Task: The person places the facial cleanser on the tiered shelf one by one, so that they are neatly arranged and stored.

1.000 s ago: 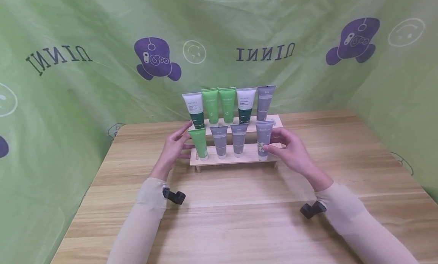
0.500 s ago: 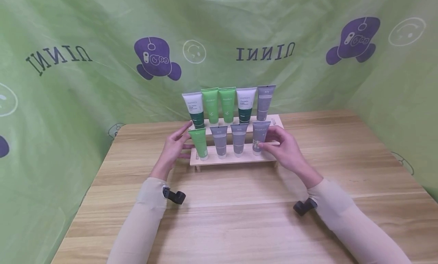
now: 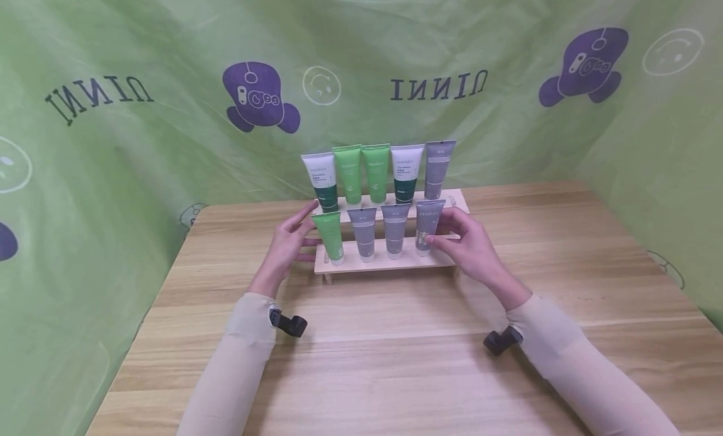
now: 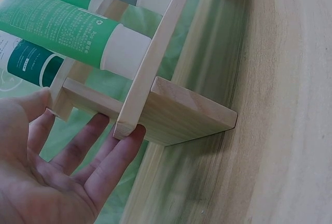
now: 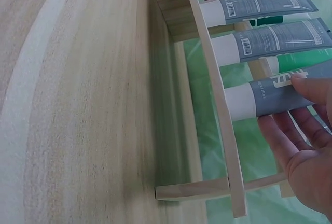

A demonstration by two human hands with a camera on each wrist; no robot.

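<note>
A two-tier wooden rack (image 3: pixel 390 265) carries upright squeeze tubes. My right hand (image 3: pixel 471 244) pinches a grey squeeze tube (image 3: pixel 428 226) between thumb and fingers at the right of the lower tier. In the right wrist view that tube's white cap (image 5: pixel 240 102) meets the shelf edge. My left hand (image 3: pixel 284 244) is spread at the rack's left end, its fingertips touching the shelf ends in the left wrist view. Closest to it on the lower tier is a green tube (image 3: pixel 329 238). Two other grey tubes, the nearer one (image 3: pixel 395 229) left of the held tube, stand between.
Behind, the upper tier holds a white-and-green tube (image 3: pixel 321 179), two bright green tubes, another white-and-green tube (image 3: pixel 406 172) and a grey tube (image 3: pixel 438 169). The rack stands on a wood-grain table (image 3: pixel 373 361). A green printed curtain (image 3: pixel 350 41) surrounds the table's back and sides.
My right hand has shifted the grey tube left and slightly back on the lower tier, closer to its neighbour, then stayed almost still. The left hand keeps its place at the rack's end.
</note>
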